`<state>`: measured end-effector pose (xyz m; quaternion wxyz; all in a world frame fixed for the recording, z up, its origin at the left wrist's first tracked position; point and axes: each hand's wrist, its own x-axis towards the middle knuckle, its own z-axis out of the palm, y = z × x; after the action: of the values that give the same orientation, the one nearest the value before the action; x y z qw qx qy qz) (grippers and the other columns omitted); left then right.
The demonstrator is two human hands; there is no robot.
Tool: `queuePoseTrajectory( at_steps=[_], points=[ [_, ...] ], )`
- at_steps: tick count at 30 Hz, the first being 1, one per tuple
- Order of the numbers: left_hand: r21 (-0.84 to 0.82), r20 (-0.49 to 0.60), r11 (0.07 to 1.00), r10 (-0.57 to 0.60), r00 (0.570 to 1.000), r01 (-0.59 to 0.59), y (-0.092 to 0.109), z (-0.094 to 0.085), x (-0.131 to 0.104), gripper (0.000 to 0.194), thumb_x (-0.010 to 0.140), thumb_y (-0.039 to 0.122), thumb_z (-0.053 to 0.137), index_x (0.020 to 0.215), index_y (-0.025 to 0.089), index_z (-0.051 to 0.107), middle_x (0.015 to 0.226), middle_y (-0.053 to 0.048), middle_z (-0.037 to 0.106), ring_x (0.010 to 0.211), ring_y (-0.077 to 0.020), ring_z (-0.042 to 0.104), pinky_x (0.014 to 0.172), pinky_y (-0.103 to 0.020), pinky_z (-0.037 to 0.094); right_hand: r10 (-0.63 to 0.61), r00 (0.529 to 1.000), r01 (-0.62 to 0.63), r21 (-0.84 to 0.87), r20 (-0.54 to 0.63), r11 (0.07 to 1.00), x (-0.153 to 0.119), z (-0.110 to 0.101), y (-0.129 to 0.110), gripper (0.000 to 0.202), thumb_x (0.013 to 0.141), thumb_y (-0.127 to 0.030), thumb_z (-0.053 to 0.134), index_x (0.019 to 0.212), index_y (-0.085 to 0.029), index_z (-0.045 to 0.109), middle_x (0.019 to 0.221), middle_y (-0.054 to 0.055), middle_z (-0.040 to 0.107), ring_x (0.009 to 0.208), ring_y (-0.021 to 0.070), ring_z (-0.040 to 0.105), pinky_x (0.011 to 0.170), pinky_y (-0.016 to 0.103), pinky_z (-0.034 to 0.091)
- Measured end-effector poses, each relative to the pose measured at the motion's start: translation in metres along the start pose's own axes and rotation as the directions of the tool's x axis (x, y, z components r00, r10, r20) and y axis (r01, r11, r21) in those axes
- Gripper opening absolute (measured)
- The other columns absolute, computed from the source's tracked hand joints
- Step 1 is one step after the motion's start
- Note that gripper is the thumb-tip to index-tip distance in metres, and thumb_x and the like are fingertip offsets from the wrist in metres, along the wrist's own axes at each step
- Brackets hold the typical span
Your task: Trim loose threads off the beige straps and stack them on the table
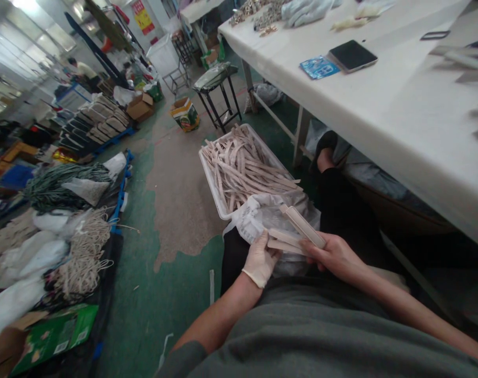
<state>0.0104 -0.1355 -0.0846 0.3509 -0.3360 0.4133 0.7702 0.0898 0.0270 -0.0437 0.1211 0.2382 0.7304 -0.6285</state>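
My left hand [260, 260], in a pale glove, is closed at the left ends of some beige strips [286, 241] above my lap. My bare right hand [331, 254] grips the other end of these strips, along with a folded beige strap [304, 224] that points up and to the left. Beneath both hands lies a translucent plastic bag [254, 212] across my lap. Just beyond it, a white bin [212, 184] on the floor is heaped with loose beige strips [246, 165].
At the right stands a long white table [400, 100] with a dark tablet [352, 55] and a blue card [319, 67]. Ahead are a black stool [219, 94] and an open carton [184, 114]. Rope bundles [83, 252] lie at the left. A person [83, 71] is far back.
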Motion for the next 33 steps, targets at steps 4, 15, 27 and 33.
queuePoseTrajectory(
  at_steps=[4,15,27,33],
  points=[
    [0.003,-0.001,1.000,0.015,1.000,-0.015,0.001,-0.003,0.001,0.031,0.075,0.032,0.082,0.093,0.017,0.063,0.087,-0.003,0.067,0.071,-0.0137,0.064,0.065,-0.025,0.051,-0.041,0.998,0.038,-0.075,-0.037,0.996,0.002,-0.001,0.005,0.038,0.081,-0.058,0.054,0.084,-0.021,0.065,0.057,0.002,0.067,0.042,0.0171,0.056,0.043,0.027,0.041],
    [0.058,0.047,0.998,-0.006,0.999,0.003,-0.009,-0.003,-0.007,0.040,0.062,0.030,0.089,0.089,0.017,0.062,0.079,-0.001,0.065,0.073,-0.0152,0.065,0.070,-0.027,0.052,-0.298,0.944,0.125,-0.678,-0.144,0.725,0.005,0.011,0.014,0.012,0.080,-0.031,0.054,0.071,-0.024,0.051,0.061,0.002,0.063,0.055,0.0203,0.059,0.052,0.027,0.026],
    [0.127,0.070,0.971,0.198,0.978,-0.205,0.028,-0.009,-0.005,0.051,0.049,0.038,0.096,0.077,0.015,0.060,0.069,0.000,0.064,0.064,-0.0130,0.062,0.068,-0.027,0.050,-0.119,0.945,0.125,0.001,-0.306,0.992,0.019,-0.030,-0.001,0.037,0.079,-0.057,0.061,0.078,-0.020,0.064,0.058,0.002,0.064,0.047,0.0170,0.053,0.047,0.029,0.042],
    [0.141,0.081,0.958,0.240,0.968,-0.249,0.033,-0.010,-0.005,0.057,0.042,0.042,0.097,0.076,0.013,0.063,0.071,-0.003,0.067,0.060,-0.0138,0.062,0.062,-0.027,0.048,-0.185,0.972,0.200,-0.104,0.144,0.974,0.026,-0.015,0.000,0.045,0.063,-0.048,0.078,0.097,-0.018,0.075,0.080,0.002,0.075,0.073,0.0254,0.068,0.064,0.030,0.053]
  ],
)
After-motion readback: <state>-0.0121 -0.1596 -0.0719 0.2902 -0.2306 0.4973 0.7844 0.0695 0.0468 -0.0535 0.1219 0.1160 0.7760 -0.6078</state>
